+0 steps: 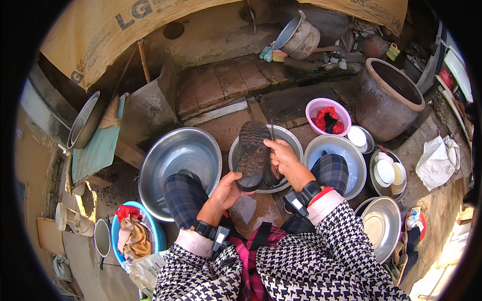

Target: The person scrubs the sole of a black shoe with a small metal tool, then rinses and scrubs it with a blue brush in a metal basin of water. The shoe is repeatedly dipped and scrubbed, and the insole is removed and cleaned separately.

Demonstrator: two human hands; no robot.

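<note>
A dark lace-up or hiking-type shoe [253,154] is tilted up in front of me, its treaded sole facing me with brown mud in the grooves. My left hand [228,190] grips its heel end from below. Beside the sole, my right hand [283,160] is closed around a thin brown stick-like piece [272,129], its thumb at the sole's edge; the fingers hide part of the piece. Under the shoe stands a metal basin [295,137], whose contents are mostly hidden. Dark material [271,178] shows below my right hand; I cannot tell whether it belongs to the same shoe.
A large metal basin of water [216,158] stands at left, another basin with bluish water [361,177] at right. Around them are a pink basin with red cloth [309,113], a blue tub of clothes [160,229], stacked bowls [384,173], a big earthen jar [376,101] and an overhead tarp [101,34].
</note>
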